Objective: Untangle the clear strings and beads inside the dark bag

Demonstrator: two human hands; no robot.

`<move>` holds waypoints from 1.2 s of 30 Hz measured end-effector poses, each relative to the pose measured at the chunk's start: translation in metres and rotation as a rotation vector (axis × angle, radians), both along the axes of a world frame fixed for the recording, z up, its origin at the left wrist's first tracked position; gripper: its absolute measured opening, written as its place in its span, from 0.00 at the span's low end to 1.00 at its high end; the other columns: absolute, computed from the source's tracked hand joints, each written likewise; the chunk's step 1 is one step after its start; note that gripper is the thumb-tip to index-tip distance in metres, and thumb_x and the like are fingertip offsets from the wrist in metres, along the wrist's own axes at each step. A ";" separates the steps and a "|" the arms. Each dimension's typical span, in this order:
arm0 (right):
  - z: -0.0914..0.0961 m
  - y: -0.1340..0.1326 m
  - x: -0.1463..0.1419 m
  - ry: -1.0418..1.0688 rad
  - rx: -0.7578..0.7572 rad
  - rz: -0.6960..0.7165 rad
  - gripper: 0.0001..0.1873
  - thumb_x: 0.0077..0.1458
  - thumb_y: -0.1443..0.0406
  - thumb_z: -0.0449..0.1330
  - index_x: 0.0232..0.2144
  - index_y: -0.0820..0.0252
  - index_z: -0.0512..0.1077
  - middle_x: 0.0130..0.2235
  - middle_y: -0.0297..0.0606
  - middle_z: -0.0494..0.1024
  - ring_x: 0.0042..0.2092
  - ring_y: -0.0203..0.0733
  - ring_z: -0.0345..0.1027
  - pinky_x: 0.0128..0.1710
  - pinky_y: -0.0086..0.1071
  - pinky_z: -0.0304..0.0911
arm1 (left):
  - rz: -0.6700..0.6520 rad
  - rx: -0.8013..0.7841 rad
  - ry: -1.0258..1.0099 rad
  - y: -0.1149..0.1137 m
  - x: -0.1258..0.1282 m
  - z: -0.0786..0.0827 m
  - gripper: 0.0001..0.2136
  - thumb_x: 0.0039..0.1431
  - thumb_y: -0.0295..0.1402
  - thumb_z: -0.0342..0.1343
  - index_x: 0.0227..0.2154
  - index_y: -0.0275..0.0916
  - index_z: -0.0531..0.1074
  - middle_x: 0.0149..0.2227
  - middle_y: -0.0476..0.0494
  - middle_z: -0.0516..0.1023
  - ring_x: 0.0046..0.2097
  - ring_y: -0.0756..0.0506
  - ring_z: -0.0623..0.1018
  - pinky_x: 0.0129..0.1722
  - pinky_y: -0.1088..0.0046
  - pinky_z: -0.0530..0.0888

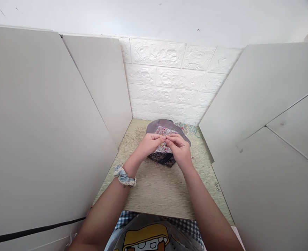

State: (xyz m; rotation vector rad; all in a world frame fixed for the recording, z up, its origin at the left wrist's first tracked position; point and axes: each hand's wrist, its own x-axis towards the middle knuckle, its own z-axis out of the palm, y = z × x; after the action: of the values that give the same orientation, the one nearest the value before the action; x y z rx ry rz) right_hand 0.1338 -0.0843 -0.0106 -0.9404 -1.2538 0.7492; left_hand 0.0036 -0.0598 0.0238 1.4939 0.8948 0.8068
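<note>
A person's two bare hands meet over an open cloth bag [155,124] on a pale wooden table [159,191]. The left hand [149,144], a blue scrunchie [124,177] around its wrist, has thumb and finger pinched together; the right hand [180,148] does likewise, tips meeting the other's. Anything between them is too small to tell. Small beads [164,130], pink, red and clear, lie heaped in the bag, just below the fingers. They look light, hard and slippery, apt to roll; a single bead is best pinched by its sides with the fingertips. The bag seems soft and floppy, best held by its rim.
</note>
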 end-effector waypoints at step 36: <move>0.006 0.001 0.001 0.198 -0.010 0.066 0.09 0.46 0.60 0.58 0.22 0.61 0.67 0.35 0.36 0.65 0.37 0.35 0.60 0.38 0.31 0.59 | -0.157 0.050 -0.096 -0.004 0.000 0.005 0.17 0.51 0.44 0.49 0.23 0.32 0.69 0.19 0.50 0.64 0.16 0.58 0.55 0.15 0.80 0.50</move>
State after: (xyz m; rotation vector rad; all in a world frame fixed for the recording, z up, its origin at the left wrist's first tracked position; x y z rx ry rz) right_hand 0.1346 -0.0828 -0.0049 -0.8148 -1.1118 0.8790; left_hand 0.0033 -0.0637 0.0287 1.5352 0.6814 0.7824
